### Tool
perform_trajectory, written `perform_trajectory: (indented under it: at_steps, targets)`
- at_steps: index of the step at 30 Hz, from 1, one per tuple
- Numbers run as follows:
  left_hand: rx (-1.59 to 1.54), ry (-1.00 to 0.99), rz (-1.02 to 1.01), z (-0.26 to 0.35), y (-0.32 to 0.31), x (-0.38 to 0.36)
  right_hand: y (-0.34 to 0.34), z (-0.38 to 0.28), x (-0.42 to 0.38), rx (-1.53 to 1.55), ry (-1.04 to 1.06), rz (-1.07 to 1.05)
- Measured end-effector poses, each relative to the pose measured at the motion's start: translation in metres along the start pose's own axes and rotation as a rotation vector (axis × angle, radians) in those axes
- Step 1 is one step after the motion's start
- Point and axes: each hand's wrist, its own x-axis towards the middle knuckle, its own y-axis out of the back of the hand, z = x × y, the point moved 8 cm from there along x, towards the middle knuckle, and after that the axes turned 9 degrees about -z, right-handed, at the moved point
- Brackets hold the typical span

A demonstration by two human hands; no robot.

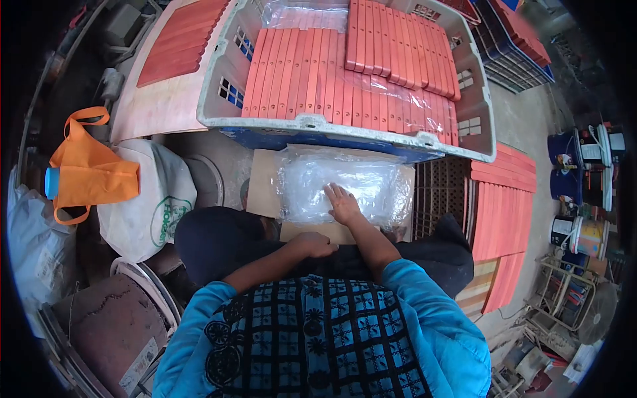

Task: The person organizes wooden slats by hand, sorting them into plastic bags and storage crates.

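My right hand lies flat with fingers stretched out on a stack of clear plastic sheets or bags. The plastic rests on a piece of brown cardboard in front of my lap. Close to the cardboard's near edge, my left hand is closed with its fingers curled in. Whether anything is inside it is hidden. Just beyond the plastic stands a grey crate filled with rows of red-painted wooden slats, each with small holes near the end. Clear film covers some of the slats.
An orange bag and a white sack are at my left. More red slats are stacked at my right, beside a brown lattice crate. Paint buckets stand further right. A board with red pieces lies upper left.
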Motion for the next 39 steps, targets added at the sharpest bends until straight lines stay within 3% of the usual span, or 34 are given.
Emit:
perform_trajectory:
  at_steps: [2, 5, 9, 11, 15, 19, 21, 24, 25, 28, 32, 35, 38, 39]
  targets:
    - [0.005, 0.018, 0.046, -0.007, 0.005, 0.002, -0.014, -0.001, 0.013, -0.086, -0.029, 0.078]
    - [0.005, 0.069, 0.081, -0.017, 0.016, 0.006, -0.061, 0.015, 0.029, -0.108, -0.070, -0.159]
    - [-0.007, 0.181, 0.151, -0.025, 0.044, -0.002, -0.033, 0.026, 0.013, 0.163, -0.047, -0.051]
    - [-0.005, 0.237, 0.335, -0.033, 0.060, -0.001, -0.010, 0.031, 0.008, 0.331, -0.020, 0.079]
    - [-0.192, 0.264, 0.560, -0.037, 0.084, -0.016, 0.009, 0.039, 0.005, 0.511, -0.017, 0.029]
    - [-0.694, -0.045, 0.522, -0.059, 0.080, 0.029, 0.037, 0.036, -0.018, 0.703, -0.018, 0.190]
    - [-0.743, -0.155, 0.520, -0.064, 0.082, 0.048, 0.048, 0.025, -0.027, 0.757, 0.015, 0.224]
    - [-0.674, -0.165, 0.434, -0.071, 0.078, 0.062, 0.045, 0.017, -0.033, 0.609, 0.040, 0.282]
    - [-0.630, -0.138, 0.385, -0.075, 0.073, 0.069, 0.035, 0.019, -0.033, 0.515, -0.028, 0.150]
    - [-0.172, 0.024, 0.415, -0.083, 0.061, 0.084, 0.035, 0.033, -0.047, 0.336, -0.203, 0.252]
    - [-0.054, 0.200, 0.301, -0.072, 0.042, 0.062, 0.060, 0.041, -0.038, 0.174, -0.190, 0.352]
    - [-0.011, 0.157, 0.252, -0.098, 0.027, 0.104, 0.075, 0.036, -0.022, -0.016, -0.115, 0.424]
    - [-0.073, 0.189, 0.260, -0.093, 0.036, 0.088, 0.071, 0.038, 0.001, -0.053, -0.090, 0.389]
    - [-0.068, 0.179, 0.286, -0.095, 0.036, 0.090, 0.075, 0.038, 0.003, -0.068, -0.076, 0.515]
